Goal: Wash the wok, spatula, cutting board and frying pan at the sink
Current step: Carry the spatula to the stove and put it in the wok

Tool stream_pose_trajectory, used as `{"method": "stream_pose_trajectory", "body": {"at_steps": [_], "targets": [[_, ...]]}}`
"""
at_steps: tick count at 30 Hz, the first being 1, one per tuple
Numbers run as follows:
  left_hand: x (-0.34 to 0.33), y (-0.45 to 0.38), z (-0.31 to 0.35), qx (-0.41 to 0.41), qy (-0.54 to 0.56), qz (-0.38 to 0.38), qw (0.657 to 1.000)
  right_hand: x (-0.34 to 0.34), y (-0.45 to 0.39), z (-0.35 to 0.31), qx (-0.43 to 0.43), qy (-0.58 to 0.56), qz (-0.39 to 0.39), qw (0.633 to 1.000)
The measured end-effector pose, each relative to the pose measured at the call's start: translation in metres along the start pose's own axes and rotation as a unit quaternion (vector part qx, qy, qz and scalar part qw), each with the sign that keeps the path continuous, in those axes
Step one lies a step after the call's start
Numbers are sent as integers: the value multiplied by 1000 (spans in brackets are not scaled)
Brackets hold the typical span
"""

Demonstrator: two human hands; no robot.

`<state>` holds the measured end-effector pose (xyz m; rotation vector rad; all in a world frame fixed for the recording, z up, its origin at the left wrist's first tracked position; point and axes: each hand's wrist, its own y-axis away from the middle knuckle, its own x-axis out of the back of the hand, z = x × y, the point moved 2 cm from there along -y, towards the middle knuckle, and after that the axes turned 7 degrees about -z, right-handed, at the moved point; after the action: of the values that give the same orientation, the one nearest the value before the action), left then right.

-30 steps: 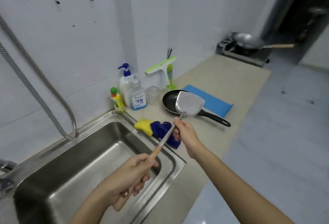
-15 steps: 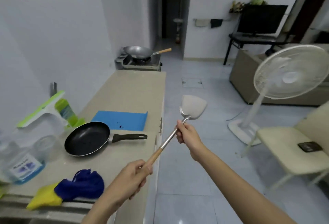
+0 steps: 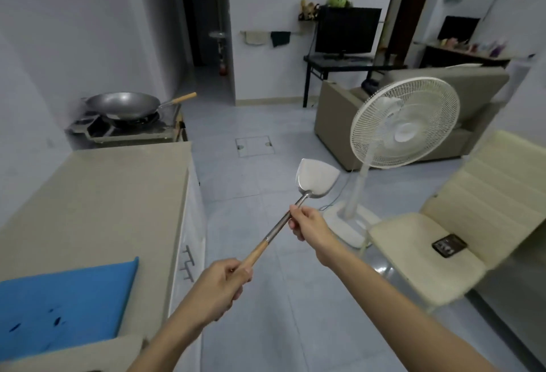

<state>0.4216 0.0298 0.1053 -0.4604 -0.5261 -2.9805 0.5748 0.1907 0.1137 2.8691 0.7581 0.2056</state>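
Both hands hold a metal spatula [image 3: 316,178] with a wooden handle out over the floor, blade up and to the right. My left hand [image 3: 220,287] grips the wooden end of the handle. My right hand [image 3: 308,223] pinches the metal shaft just below the blade. A grey wok [image 3: 122,104] with a wooden handle sits on the stove at the far end of the counter. The blue cutting board [image 3: 65,303] lies on the beige counter [image 3: 97,194] at the lower left. Sink and frying pan are out of view.
A white standing fan [image 3: 401,123] stands on the tiled floor right of the spatula. A cream chair [image 3: 437,250] with a dark phone on its seat is at the right. A sofa, a desk with a monitor and a dark doorway lie beyond.
The view has swung right, away from the sink and counter toward the room. Sink, bottles, cloths and frying pan have left the frame. Both hands keep their hold on the spatula.
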Motion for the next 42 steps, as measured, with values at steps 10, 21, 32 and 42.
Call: {"method": "stream_pose_trajectory", "body": {"at_steps": [10,21,32,42], "targets": [[55,-158,40,27,2,-35,999,28,-165,-16,-30,4,14,999],[184,-356,80,-9,-25,-61,998,13,-380,-76,-13,10,45,999],[267,-526,92,4,-36,-78,996,12,-557,-92,-28,15,59,998],[375,-704,116,7,-14,8,1000,-13,-798,-144,4,40,-33,999]]}}
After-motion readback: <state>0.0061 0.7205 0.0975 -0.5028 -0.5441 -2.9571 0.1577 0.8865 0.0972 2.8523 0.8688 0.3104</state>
